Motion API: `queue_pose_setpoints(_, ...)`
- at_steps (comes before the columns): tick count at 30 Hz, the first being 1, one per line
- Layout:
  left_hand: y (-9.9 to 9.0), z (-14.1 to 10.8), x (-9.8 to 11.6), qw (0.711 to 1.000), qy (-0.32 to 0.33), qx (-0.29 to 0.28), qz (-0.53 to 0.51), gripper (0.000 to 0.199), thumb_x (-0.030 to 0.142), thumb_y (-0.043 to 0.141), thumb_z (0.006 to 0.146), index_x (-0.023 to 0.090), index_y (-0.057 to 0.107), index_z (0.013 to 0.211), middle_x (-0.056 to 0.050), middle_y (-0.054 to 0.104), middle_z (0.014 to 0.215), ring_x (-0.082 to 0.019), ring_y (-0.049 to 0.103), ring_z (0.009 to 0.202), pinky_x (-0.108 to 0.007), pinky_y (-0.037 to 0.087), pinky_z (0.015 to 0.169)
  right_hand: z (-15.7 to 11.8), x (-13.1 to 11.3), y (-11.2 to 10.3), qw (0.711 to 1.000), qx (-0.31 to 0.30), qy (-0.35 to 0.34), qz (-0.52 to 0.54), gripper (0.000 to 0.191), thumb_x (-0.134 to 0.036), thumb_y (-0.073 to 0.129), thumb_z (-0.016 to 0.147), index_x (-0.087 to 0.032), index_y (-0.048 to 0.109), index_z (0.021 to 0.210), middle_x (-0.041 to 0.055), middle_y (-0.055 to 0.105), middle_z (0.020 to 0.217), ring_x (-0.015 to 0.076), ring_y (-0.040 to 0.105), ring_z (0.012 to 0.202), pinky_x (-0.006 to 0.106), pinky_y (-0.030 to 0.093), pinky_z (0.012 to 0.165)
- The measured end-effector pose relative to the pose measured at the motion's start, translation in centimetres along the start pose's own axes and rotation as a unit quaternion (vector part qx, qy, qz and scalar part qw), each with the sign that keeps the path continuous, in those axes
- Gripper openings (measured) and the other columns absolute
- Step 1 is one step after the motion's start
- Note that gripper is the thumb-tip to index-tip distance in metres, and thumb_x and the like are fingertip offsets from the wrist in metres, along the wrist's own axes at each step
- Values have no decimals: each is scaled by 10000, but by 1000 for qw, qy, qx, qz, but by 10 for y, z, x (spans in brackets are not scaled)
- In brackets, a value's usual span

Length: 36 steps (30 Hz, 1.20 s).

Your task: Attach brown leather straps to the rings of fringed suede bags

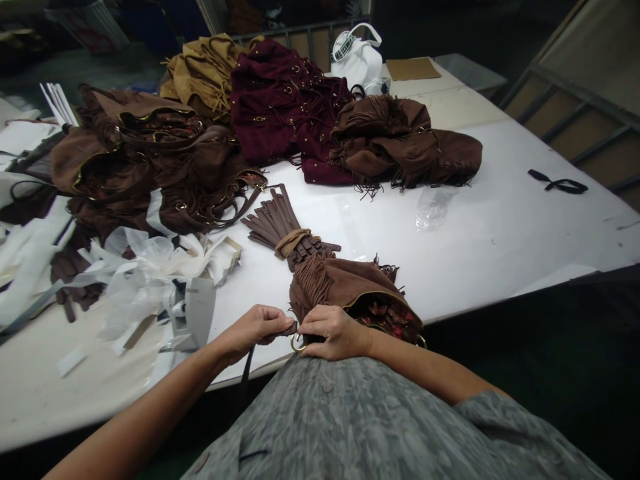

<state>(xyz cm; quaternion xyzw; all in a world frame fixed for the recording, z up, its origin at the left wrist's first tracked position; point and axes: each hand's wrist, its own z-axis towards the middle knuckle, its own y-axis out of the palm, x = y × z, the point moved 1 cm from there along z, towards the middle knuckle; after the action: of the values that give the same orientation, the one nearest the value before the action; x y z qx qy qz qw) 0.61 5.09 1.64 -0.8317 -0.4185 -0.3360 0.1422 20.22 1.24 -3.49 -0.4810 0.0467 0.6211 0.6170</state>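
Observation:
A brown fringed bag (345,283) lies at the table's front edge, its zipped mouth gaping to show a red patterned lining. My left hand (267,325) pinches a dark brown strap (287,329) whose tail hangs below the table edge. Beside it, my right hand (333,331) is closed at the bag's near left corner, around a gold ring (298,343); what its fingertips grip is partly hidden. Just beyond the bag rests a bundle of brown strap pieces (280,223), bound with a tan band.
Brown bags (150,147) are heaped at the left, with maroon bags (280,100), a tan bag (205,67) and more brown bags (400,143) behind. White scraps (150,267) surround a grey tape dispenser (195,313). A black cord (560,183) and clear plastic (435,207) lie at the right.

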Motion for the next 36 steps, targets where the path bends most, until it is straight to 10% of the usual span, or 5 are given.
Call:
queue_pose_setpoints(16,3,9,-18,995,-28,-83,-57,566,684,645,704,199,373,596,95,226,554,-64,99,485,-257,44,465,0,-2,-2,999,10,16,34,280,-361,754,763,-129,687,904,100,697,822,179,644,750,282,532,682)
queue_pose_setpoints(23,5,2,-10,989,88,-17,120,476,612,524,835,176,481,648,53,352,565,-96,261,516,-234,194,472,0,-2,-2,998,9,25,55,271,-346,766,749,-130,695,897,95,698,828,172,642,742,274,534,677)
queue_pose_setpoints(36,2,6,7,934,188,-96,289,413,439,450,919,155,520,628,17,459,588,-116,395,572,-217,334,546,-5,-1,2,997,-23,16,76,284,-394,724,784,-140,705,910,103,707,851,183,665,769,276,526,701)
